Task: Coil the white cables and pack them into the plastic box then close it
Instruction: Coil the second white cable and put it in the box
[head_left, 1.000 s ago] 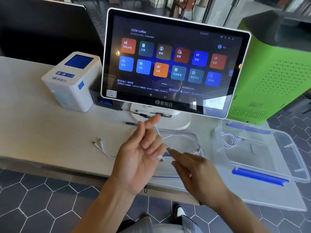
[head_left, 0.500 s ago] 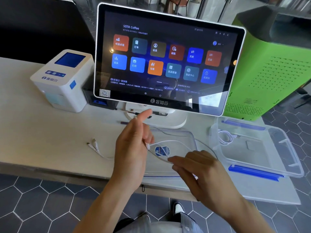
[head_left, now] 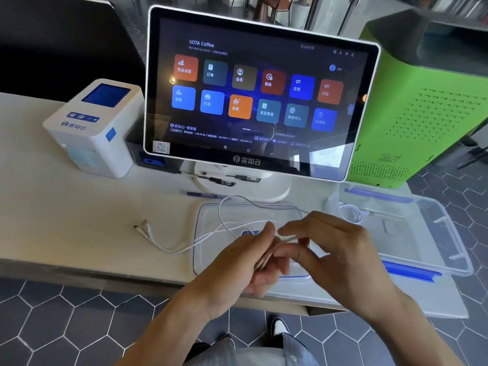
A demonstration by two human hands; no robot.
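My left hand [head_left: 245,262] holds a bundle of loops of the white cable [head_left: 169,247] against its palm, above the clear lid [head_left: 211,215] lying flat on the counter. My right hand [head_left: 335,249] pinches the same cable just right of the left fingertips. The cable's free end with several plugs trails left on the counter, and one loop arcs up toward the monitor base. The clear plastic box [head_left: 449,233] with blue clips stands open at the right. Another coiled white cable [head_left: 351,212] lies in its near-left corner.
A touchscreen terminal [head_left: 253,96] stands right behind the lid. A white receipt printer [head_left: 92,128] sits at the left, a green cabinet [head_left: 422,107] at the right behind the box. A purple pen [head_left: 203,194] lies by the monitor base. The counter's front edge runs below my hands.
My left hand dropped from upright to lying across the lid with more loops in it. My right hand moved up and left to meet it. The trailing cable shortened.
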